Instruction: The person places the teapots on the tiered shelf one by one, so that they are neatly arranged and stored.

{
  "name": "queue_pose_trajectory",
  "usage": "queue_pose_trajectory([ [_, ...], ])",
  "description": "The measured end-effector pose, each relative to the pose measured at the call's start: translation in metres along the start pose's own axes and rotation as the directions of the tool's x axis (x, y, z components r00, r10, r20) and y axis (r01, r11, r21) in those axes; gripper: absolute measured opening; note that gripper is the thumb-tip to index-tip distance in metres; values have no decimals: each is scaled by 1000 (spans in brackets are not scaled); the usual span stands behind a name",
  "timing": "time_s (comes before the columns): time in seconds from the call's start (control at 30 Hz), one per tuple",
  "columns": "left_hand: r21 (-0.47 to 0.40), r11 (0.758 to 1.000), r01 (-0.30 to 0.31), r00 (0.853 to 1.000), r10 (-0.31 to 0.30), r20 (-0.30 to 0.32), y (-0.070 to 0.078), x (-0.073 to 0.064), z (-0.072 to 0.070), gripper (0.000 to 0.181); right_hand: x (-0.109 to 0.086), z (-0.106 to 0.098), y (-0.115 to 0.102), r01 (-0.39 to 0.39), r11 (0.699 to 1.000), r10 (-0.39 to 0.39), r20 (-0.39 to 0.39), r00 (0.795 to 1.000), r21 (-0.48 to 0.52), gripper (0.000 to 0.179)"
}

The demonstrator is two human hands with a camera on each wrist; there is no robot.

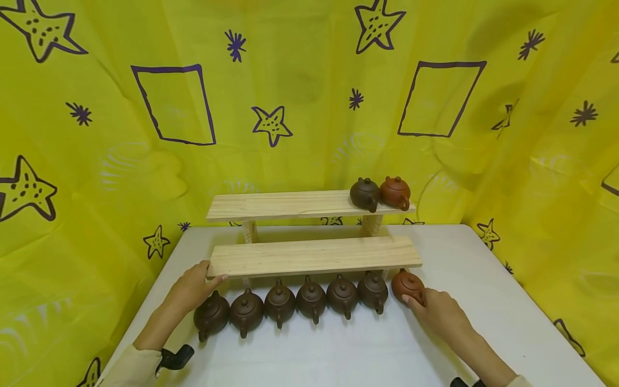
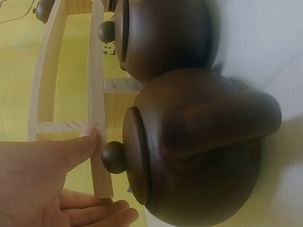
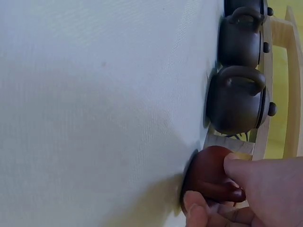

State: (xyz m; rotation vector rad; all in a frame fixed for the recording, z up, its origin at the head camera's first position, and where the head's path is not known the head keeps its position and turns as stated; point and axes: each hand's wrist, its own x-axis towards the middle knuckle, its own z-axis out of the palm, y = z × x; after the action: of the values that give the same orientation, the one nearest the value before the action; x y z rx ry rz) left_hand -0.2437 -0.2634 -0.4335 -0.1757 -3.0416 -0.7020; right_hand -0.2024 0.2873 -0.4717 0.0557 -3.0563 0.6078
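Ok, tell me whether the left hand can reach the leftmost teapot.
Likely yes: that dark brown teapot sits near the left hand, its handle unobstructed, though the hand would first have to release the lower wooden shelf.

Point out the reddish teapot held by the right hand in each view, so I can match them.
Head: the reddish teapot is below and right of centre, at the right hand.
Left wrist: not in it.
Right wrist: below and right of centre, partly covered.
Shared landmark: the lower wooden shelf.

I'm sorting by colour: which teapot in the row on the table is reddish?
The rightmost teapot, held by the right hand; the row's other six teapots are dark brown.
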Motion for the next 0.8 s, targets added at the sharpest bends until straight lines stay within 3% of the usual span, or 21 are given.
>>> queue_pose_trajectory([
  [0.27,-8,1000,5,1000,-5,0,1,-1,0,69,-5,8,1,-25,999,25,12,1000,41,43],
  [0.6,-19,1000,7,1000,-7,4,3,-1,-1,69,-12,19,5,31,995,-25,-64,998,94,36],
  [0.8,-14,1000,12,1000,-12,3,3,-1,-1,68,-15,17,5,28,989,-20,-58,998,146,33],
])
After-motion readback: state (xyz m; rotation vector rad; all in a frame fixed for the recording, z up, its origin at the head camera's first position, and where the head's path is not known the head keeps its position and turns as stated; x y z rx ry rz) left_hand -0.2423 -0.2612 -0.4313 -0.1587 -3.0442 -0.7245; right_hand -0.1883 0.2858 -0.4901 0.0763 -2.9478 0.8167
